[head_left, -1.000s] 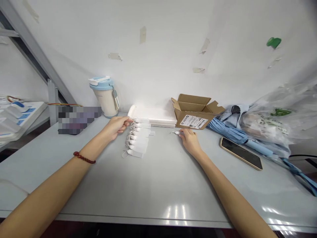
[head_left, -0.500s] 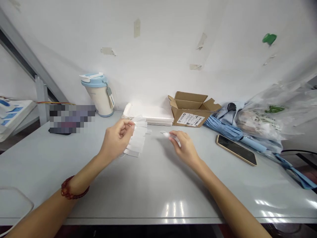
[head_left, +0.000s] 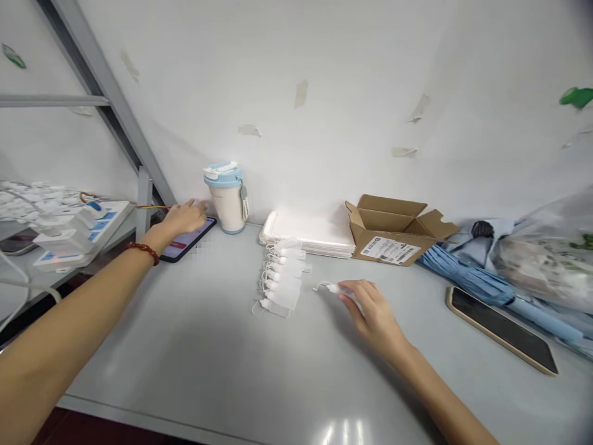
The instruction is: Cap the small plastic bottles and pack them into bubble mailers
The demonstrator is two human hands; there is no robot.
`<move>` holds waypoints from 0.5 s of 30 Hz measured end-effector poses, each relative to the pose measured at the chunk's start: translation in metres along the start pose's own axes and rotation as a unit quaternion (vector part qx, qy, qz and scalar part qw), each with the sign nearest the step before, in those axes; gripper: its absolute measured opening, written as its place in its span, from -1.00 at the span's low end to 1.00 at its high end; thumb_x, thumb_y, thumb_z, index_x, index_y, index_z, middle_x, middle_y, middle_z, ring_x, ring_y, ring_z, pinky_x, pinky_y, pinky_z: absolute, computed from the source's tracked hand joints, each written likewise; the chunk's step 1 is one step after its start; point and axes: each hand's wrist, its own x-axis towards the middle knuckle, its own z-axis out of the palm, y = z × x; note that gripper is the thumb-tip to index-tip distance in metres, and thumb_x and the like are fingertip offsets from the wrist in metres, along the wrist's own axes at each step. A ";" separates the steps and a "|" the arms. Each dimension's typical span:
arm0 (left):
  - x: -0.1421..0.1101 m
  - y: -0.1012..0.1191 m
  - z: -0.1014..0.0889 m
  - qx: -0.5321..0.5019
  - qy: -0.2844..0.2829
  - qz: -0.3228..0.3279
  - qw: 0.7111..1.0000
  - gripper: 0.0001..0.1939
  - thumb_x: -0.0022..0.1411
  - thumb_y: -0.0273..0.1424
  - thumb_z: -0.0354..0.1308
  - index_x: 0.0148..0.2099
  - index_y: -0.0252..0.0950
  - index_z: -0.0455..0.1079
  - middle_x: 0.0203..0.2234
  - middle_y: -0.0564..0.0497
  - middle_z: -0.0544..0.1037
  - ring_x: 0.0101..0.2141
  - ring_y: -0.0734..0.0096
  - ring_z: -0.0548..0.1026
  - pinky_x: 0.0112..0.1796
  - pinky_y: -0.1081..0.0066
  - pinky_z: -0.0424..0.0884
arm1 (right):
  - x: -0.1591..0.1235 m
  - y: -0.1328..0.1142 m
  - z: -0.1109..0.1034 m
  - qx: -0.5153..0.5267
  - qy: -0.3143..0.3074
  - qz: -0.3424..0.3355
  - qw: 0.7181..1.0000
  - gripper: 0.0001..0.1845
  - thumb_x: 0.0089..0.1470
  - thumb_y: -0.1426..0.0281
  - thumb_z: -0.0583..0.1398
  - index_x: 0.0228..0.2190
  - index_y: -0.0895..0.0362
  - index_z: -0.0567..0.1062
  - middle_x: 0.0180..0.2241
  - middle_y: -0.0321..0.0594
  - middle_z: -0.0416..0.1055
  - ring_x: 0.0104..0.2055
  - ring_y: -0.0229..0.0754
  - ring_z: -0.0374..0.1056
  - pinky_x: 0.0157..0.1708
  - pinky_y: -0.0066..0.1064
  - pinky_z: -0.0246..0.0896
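Observation:
My left hand (head_left: 186,217) is stretched out over a dark-edged phone (head_left: 181,245) with a lit screen. Its fingers are extended and hold nothing; whether a fingertip touches the screen I cannot tell. Between thumb and fingers, my right hand (head_left: 370,312) pinches a small white tag-like piece with a thin string loop (head_left: 332,287). The rest of that piece is hidden behind the fingers. Left of it, several similar translucent white pieces with loops (head_left: 283,278) lie overlapping in a column on the grey table (head_left: 222,364).
Behind the column lies a stack of flat white sheets or trays (head_left: 309,233), beside an open cardboard box (head_left: 386,238). A cream and blue tumbler (head_left: 227,204) stands near the left phone. Right: another phone (head_left: 503,330), a folded blue umbrella (head_left: 477,272), plastic bags. Far left: a power strip (head_left: 104,225).
My left hand has left the column of white pieces and reached left over the phone. The view has turned left. My right hand still pinches its white piece.

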 end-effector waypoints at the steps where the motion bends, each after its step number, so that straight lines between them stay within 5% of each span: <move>1: -0.003 -0.006 0.006 -0.007 -0.001 0.003 1.000 -0.52 0.16 -0.51 0.02 0.13 -0.56 0.25 0.16 -0.30 0.29 0.15 0.03 0.20 0.11 0.05 0.01 | 0.000 0.000 -0.001 0.003 0.004 0.000 1.000 -0.85 0.19 0.49 0.06 -0.18 0.13 0.35 -0.33 -0.16 0.46 -0.32 -0.16 0.38 -0.30 -0.31 0.23; 4: -0.024 -0.031 0.015 -0.043 0.011 -0.010 0.999 -0.59 0.19 -0.50 -0.03 0.08 -0.43 0.34 0.15 -0.11 0.33 0.15 0.11 0.21 0.12 0.15 0.02 | -0.001 -0.001 -0.004 0.006 0.016 -0.001 1.000 -0.82 0.18 0.50 0.08 -0.16 0.12 0.35 -0.32 -0.16 0.46 -0.33 -0.16 0.37 -0.29 -0.30 0.23; 7: -0.051 -0.059 0.014 -0.084 0.058 -0.060 0.993 -0.65 0.23 -0.43 -0.13 -0.11 -0.29 0.47 0.02 0.11 0.49 0.01 0.25 0.38 -0.02 0.40 0.23 | 0.001 -0.003 -0.008 0.005 0.014 -0.007 1.000 -0.79 0.16 0.51 0.09 -0.14 0.10 0.34 -0.32 -0.16 0.46 -0.31 -0.15 0.38 -0.28 -0.29 0.23; 11: -0.070 -0.076 0.012 -0.112 0.126 -0.127 0.977 -0.63 0.20 -0.41 -0.17 -0.10 -0.31 0.43 -0.19 0.05 0.59 -0.13 0.24 0.44 -0.16 0.41 0.32 | 0.001 -0.004 -0.011 0.013 0.011 -0.018 1.000 -0.74 0.14 0.52 0.10 -0.12 0.08 0.34 -0.32 -0.17 0.47 -0.31 -0.14 0.39 -0.29 -0.28 0.24; 15: -0.071 -0.075 0.015 -0.133 0.102 -0.119 0.979 -0.64 0.07 -0.38 0.04 -0.06 -0.27 0.43 -0.06 -0.01 0.53 -0.09 0.13 0.42 -0.12 0.35 0.30 | -0.002 0.004 -0.011 -0.008 0.014 0.006 1.000 -0.78 0.15 0.47 0.10 -0.14 0.07 0.36 -0.31 -0.16 0.46 -0.29 -0.11 0.40 -0.30 -0.28 0.26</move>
